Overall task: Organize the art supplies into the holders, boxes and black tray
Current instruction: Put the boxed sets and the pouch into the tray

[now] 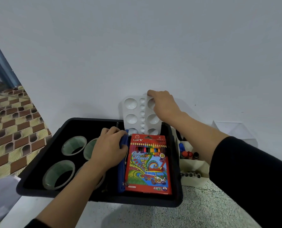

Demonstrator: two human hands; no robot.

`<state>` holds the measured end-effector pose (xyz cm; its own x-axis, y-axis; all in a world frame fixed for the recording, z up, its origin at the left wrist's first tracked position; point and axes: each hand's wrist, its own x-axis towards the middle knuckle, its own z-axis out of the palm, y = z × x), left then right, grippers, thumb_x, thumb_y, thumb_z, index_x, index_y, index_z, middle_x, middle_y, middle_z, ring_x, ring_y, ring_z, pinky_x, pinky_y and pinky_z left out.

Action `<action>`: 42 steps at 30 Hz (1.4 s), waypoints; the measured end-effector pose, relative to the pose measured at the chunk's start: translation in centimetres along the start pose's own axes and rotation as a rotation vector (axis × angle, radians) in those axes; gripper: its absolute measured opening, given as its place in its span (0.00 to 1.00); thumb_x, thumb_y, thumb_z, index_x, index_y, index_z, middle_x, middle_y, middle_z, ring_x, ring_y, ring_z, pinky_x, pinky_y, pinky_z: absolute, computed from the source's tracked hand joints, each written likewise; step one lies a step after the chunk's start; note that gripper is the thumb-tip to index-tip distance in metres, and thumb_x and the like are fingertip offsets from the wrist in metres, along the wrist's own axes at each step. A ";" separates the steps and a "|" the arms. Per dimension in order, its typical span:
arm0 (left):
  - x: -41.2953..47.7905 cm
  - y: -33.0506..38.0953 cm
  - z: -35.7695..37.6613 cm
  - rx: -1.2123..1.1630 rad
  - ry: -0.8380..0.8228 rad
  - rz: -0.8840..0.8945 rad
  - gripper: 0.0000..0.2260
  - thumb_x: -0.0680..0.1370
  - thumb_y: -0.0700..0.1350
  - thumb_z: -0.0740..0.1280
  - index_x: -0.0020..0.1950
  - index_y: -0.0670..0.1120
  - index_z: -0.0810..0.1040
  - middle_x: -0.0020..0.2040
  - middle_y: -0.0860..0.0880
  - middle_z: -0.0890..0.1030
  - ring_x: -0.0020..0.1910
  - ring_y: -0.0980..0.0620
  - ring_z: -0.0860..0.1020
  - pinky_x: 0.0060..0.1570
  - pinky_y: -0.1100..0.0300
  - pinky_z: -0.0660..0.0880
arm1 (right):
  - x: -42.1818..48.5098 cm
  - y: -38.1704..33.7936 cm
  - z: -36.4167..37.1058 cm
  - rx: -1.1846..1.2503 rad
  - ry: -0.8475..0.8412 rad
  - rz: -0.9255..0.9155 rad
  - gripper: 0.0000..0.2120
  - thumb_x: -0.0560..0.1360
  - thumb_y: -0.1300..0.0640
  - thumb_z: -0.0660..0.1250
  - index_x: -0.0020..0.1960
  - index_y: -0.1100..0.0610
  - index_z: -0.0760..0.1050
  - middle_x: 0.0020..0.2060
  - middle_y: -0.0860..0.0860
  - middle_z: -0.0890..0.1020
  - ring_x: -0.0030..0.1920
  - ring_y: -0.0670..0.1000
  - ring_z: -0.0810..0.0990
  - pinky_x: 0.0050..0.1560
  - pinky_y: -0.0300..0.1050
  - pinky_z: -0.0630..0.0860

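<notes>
The right hand grasps the top edge of the white paint palette, which stands upright at the far edge of the black tray. The left hand curls round a blue item, perhaps a pouch, lying just beside the coloured-pencil box at the tray's right edge.
</notes>
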<state>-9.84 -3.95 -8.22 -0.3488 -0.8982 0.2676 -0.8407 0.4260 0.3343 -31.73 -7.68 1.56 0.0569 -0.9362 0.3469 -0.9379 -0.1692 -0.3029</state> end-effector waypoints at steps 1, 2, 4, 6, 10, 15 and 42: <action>0.2 0.1 0.1 -0.002 0.037 0.011 0.17 0.77 0.46 0.68 0.66 0.48 0.79 0.59 0.51 0.78 0.58 0.48 0.69 0.54 0.54 0.73 | -0.3 0.2 0.1 -0.013 0.019 -0.013 0.17 0.68 0.72 0.55 0.53 0.62 0.74 0.39 0.60 0.79 0.38 0.59 0.72 0.38 0.50 0.67; 0.5 0.4 0.2 -0.001 0.076 0.041 0.15 0.77 0.46 0.69 0.63 0.46 0.80 0.57 0.50 0.79 0.57 0.48 0.70 0.53 0.52 0.74 | -0.6 0.3 0.1 -0.025 0.030 -0.024 0.17 0.67 0.72 0.55 0.52 0.63 0.74 0.39 0.59 0.78 0.38 0.58 0.71 0.37 0.50 0.66; 1.5 1.0 0.6 0.007 0.076 0.148 0.13 0.78 0.47 0.68 0.60 0.45 0.82 0.54 0.49 0.80 0.54 0.48 0.72 0.52 0.52 0.75 | -1.0 0.1 0.1 -0.049 0.042 -0.043 0.18 0.67 0.73 0.56 0.53 0.63 0.73 0.39 0.59 0.77 0.39 0.59 0.72 0.39 0.51 0.68; 2.7 2.1 1.3 0.019 -0.075 0.264 0.14 0.80 0.51 0.63 0.61 0.45 0.80 0.53 0.49 0.79 0.55 0.48 0.74 0.55 0.52 0.74 | -0.8 -0.1 -0.1 -0.086 0.034 -0.049 0.16 0.68 0.72 0.56 0.53 0.64 0.73 0.38 0.59 0.76 0.39 0.59 0.71 0.39 0.53 0.69; 4.1 4.0 3.5 0.210 -0.263 0.334 0.22 0.84 0.57 0.57 0.71 0.45 0.71 0.66 0.47 0.74 0.64 0.44 0.73 0.62 0.51 0.67 | -0.1 -0.4 -1.0 -0.175 -0.008 0.003 0.08 0.68 0.72 0.56 0.42 0.63 0.69 0.31 0.54 0.67 0.35 0.57 0.66 0.35 0.47 0.61; 4.5 3.9 5.1 0.271 -0.272 0.285 0.29 0.82 0.66 0.50 0.69 0.48 0.74 0.66 0.47 0.71 0.66 0.45 0.70 0.65 0.49 0.64 | -0.2 0.2 -1.5 -0.195 0.026 -0.007 0.08 0.65 0.72 0.55 0.38 0.61 0.65 0.29 0.53 0.63 0.35 0.57 0.62 0.32 0.49 0.56; 4.2 4.0 6.6 0.199 -0.230 0.266 0.30 0.72 0.69 0.45 0.57 0.50 0.72 0.57 0.53 0.76 0.59 0.52 0.71 0.60 0.50 0.59 | -1.4 1.0 -1.4 -0.346 0.108 -0.123 0.09 0.68 0.71 0.58 0.42 0.57 0.69 0.28 0.50 0.64 0.35 0.58 0.66 0.30 0.47 0.52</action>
<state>-17.40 -6.75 -11.72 -0.6301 -0.7695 0.1040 -0.7642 0.6383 0.0927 -33.21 -6.15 2.03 0.1576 -0.8743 0.4590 -0.9874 -0.1474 0.0583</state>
